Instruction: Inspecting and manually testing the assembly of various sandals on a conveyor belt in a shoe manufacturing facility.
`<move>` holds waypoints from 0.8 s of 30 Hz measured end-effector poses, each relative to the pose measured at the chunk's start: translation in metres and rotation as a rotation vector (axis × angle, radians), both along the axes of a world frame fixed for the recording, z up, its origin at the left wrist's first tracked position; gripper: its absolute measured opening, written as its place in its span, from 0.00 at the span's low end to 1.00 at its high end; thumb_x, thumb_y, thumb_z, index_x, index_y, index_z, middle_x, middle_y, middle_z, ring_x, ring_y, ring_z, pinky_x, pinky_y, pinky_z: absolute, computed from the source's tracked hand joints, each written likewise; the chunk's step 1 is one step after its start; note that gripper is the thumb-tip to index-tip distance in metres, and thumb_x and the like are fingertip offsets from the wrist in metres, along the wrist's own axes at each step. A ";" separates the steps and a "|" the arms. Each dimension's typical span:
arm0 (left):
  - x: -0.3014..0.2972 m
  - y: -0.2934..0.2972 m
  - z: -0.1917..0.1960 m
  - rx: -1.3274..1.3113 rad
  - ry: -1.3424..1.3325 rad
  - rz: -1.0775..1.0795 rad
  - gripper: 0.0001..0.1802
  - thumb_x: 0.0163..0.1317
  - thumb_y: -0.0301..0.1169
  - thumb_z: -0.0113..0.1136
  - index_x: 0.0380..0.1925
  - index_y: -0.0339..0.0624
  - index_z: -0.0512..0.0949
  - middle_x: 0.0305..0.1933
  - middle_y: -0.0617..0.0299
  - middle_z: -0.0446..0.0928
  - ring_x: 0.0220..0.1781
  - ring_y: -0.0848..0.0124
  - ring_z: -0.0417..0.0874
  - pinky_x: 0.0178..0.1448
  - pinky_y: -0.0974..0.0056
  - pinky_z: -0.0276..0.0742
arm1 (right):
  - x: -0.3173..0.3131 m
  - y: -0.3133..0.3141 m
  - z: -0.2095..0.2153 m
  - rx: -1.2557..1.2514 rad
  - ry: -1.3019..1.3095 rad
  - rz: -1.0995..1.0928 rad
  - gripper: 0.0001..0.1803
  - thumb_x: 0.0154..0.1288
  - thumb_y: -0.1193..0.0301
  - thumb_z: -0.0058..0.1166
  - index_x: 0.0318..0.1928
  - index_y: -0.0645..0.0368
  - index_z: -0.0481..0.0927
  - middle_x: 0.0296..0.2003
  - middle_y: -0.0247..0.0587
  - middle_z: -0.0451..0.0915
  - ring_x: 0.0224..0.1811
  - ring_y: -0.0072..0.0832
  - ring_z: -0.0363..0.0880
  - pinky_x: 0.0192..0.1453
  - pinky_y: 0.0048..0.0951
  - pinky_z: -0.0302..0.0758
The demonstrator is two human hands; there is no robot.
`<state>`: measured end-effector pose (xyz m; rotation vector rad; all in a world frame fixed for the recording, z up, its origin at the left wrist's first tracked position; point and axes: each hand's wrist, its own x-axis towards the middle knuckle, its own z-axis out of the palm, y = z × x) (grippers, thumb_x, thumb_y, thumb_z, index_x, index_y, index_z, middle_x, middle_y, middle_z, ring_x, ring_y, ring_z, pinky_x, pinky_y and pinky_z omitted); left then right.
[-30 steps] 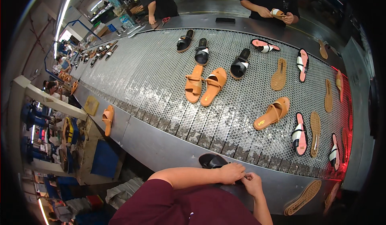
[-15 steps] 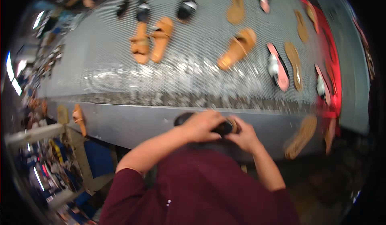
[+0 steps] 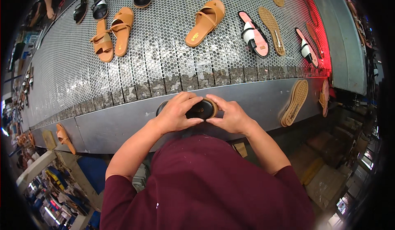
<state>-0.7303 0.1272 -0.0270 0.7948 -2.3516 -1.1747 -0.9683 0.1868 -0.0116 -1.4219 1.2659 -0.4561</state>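
A black sandal with a tan edge (image 3: pixel 200 108) lies on the metal rim (image 3: pixel 123 123) of a perforated conveyor belt (image 3: pixel 160 65), just in front of me. My left hand (image 3: pixel 177 113) covers its left end and grips it from above. My right hand (image 3: pixel 230 115) holds its right end, fingers curled round the edge. Both forearms come up from my dark red shirt at the lower middle.
Several tan sandals (image 3: pixel 112 34), a single tan one (image 3: pixel 205 21), pink-and-black ones (image 3: pixel 254 39) and loose soles (image 3: pixel 271 24) lie on the belt. A tan sole (image 3: pixel 295 102) leans on the rim at right. Another tan sandal (image 3: pixel 65 137) hangs at lower left.
The view has swung down and closer to the belt's near rim. Both hands stay together on the black sandal, now spread over its two ends.
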 end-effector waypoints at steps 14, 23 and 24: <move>0.004 0.013 -0.017 -0.003 0.156 0.022 0.38 0.44 0.35 0.78 0.57 0.37 0.75 0.52 0.51 0.77 0.53 0.52 0.78 0.56 0.53 0.76 | 0.012 0.004 0.019 -0.124 0.156 0.081 0.40 0.58 0.66 0.67 0.68 0.62 0.64 0.43 0.58 0.83 0.46 0.54 0.82 0.49 0.43 0.79; 0.002 0.013 -0.023 -0.024 0.177 0.016 0.36 0.46 0.35 0.77 0.57 0.37 0.76 0.52 0.51 0.77 0.53 0.51 0.78 0.56 0.53 0.77 | 0.036 0.014 0.014 -0.441 0.239 -0.139 0.28 0.61 0.65 0.64 0.59 0.65 0.74 0.28 0.53 0.83 0.30 0.50 0.84 0.34 0.43 0.79; 0.001 0.013 -0.018 -0.038 0.194 0.026 0.34 0.47 0.36 0.77 0.55 0.38 0.77 0.52 0.51 0.78 0.52 0.52 0.79 0.53 0.53 0.78 | 0.041 0.014 0.012 -0.472 0.274 -0.188 0.26 0.62 0.66 0.63 0.58 0.65 0.75 0.26 0.53 0.82 0.28 0.49 0.84 0.32 0.42 0.78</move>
